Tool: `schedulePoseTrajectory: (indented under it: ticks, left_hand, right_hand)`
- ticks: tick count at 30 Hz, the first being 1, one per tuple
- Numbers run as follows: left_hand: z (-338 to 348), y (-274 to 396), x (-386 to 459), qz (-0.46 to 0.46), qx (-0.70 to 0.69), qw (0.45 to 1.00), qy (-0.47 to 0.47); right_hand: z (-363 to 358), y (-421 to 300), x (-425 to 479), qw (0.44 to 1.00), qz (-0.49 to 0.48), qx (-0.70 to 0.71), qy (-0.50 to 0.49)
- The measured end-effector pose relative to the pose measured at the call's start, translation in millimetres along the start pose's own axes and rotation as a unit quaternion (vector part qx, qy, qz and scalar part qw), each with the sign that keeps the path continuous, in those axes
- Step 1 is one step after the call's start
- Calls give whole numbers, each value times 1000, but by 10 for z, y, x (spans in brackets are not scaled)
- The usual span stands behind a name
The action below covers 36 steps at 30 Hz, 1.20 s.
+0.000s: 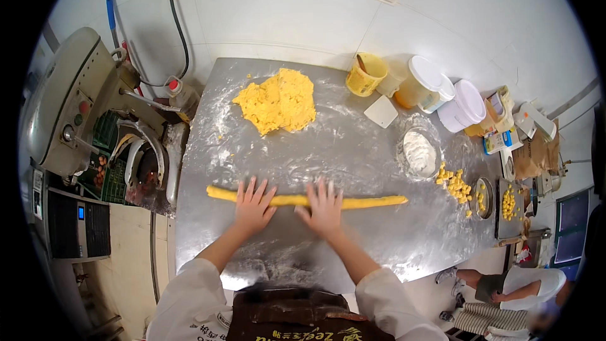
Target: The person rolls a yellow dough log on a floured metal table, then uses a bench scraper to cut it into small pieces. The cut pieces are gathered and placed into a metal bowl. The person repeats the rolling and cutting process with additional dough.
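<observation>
A long, thin rope of yellow dough (369,202) lies crosswise on the floured steel table (360,241). My left hand (254,206) rests flat on it left of its middle, fingers spread. On the rope a little right of the middle lies my right hand (324,208), palm down and fingers apart. Both ends of the rope stick out past my hands. Farther back, a rough mound of the same yellow dough (279,100) sits on the table. A bowl of white flour (419,152) stands to the right, with small cut dough pieces (455,184) beside it.
A white scraper (381,112) lies near a yellow tub (366,75) and lidded buckets (461,106) along the wall. Dough pieces also fill a round pan (483,199) and a tray (510,208). A stand mixer (66,104) flanks the left edge. Other people (516,289) are at lower right.
</observation>
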<state>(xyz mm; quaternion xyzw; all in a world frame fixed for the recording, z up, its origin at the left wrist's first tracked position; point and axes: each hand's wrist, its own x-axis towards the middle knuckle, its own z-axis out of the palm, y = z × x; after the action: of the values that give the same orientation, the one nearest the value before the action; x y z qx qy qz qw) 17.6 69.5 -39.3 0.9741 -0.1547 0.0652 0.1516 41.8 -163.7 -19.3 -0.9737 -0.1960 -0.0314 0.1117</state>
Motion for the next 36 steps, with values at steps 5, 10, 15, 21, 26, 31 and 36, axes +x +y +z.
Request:
schedulePoseTrajectory:
  ticks: [5, 10, 15, 21, 26, 31, 36]
  left_hand:
    - [-65, 586, -505, -46, -18, 999, -20]
    - [345, 1618, -59, 21, -98, 994, -39]
    - [478, 1642, 837, -100, 48, 992, 58]
    - [231, 1943, 24, -54, -3, 996, -76]
    - [575, 2447, 223, -36, -106, 992, -58]
    - [675, 2304, 1103, -54, 24, 998, 21]
    - [464, 2423, 407, -3, -21, 998, -66]
  right_hand:
    - [-298, 268, -895, 986, -62, 139, -65]
    - [-360, 932, -761, 995, -74, 56, -47]
    - [-268, 1225, -139, 998, -57, 7, 31]
    - [-650, 1379, -1118, 977, -133, 138, -96]
    - [-689, 1909, -1031, 990, -98, 79, -58]
    - [-535, 2141, -387, 998, -30, 18, 47]
    - [-784, 2052, -1365, 992, -84, 69, -58]
